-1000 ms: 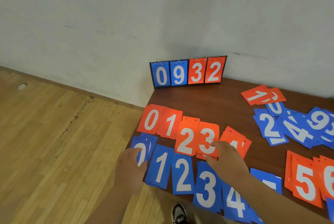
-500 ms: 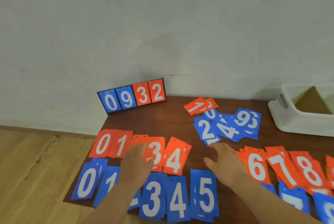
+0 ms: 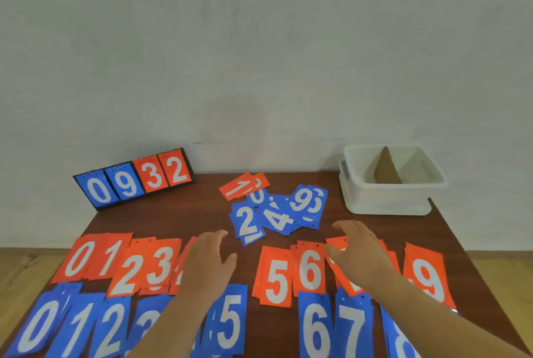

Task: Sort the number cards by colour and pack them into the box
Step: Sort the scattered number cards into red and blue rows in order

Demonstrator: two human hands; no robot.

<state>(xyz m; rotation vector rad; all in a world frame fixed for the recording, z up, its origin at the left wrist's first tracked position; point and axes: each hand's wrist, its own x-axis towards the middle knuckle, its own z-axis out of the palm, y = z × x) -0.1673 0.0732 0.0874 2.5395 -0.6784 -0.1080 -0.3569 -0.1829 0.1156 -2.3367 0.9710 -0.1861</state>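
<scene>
Wall (image 3: 259, 54): pale, matt plaster, faintly scuffed, behind everything.

Counter (image 3: 173, 219): flat rectangular top, dark red-brown wood finish, set against the wall.

Floor (image 3: 17, 271): light wooden boards, seen at both sides of the counter.

Blue row (image 3: 86, 328): thin, stiff rectangular number cards with white digits, lying flat and overlapping along the near edge. It reads 0 upward from the left, and part of it is hidden by the forearms.

Red row (image 3: 277, 279): same cards in orange-red, with small punched holes at the top edge, lying flat just behind the blue row, 0 at the left and 9 at the right.

Box (image 3: 386, 201): white plastic tub with rounded corners, at the far right corner. No cards show inside.

Scoreboard (image 3: 135, 181): black-backed stand at the far left, leaning, showing blue 0 9 and red 3 2.

Loose pile (image 3: 277, 213): blue cards heaped unevenly mid-counter.

Left hand (image 3: 207, 262): palm down, fingers loosely extended over the red row, holding nothing. Contact cannot be told.

Right hand (image 3: 357, 251): palm down, fingers spread over the red 7 and 8, gripping nothing.

Red pair (image 3: 243, 186): two overlapped cards just behind the loose pile.

Divider (image 3: 386, 170): brown cardboard triangle upright in the box.
</scene>
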